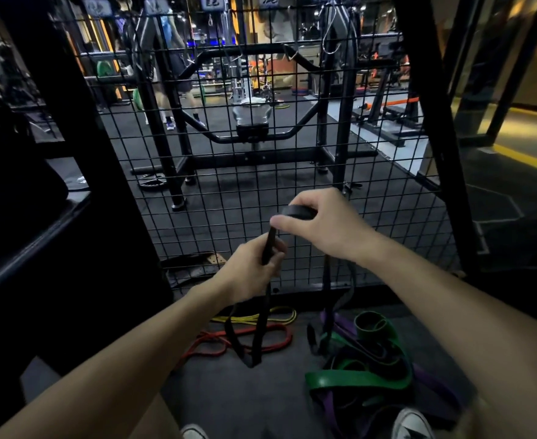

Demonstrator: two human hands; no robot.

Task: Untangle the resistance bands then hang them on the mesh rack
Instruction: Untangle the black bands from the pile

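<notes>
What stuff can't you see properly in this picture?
Head view only:
- Black band: parts are hidden inside the left hand and right hand.
- Green band and purple band: piled together in dim light, so where each one goes is unclear.
- White shoes: cut off by the bottom edge.
- Signs atop the mesh rack: blurred and cut off, unreadable.

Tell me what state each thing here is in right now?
Black rubber resistance band: held up by both hands, loop dangling above the floor.
Left hand: gripping the black band.
Right hand: pinching the band's top.
Red band: on the floor.
Yellow band: on the floor.
Green and purple bands: tangled heap on the floor.
Black wire mesh rack: upright.
</notes>
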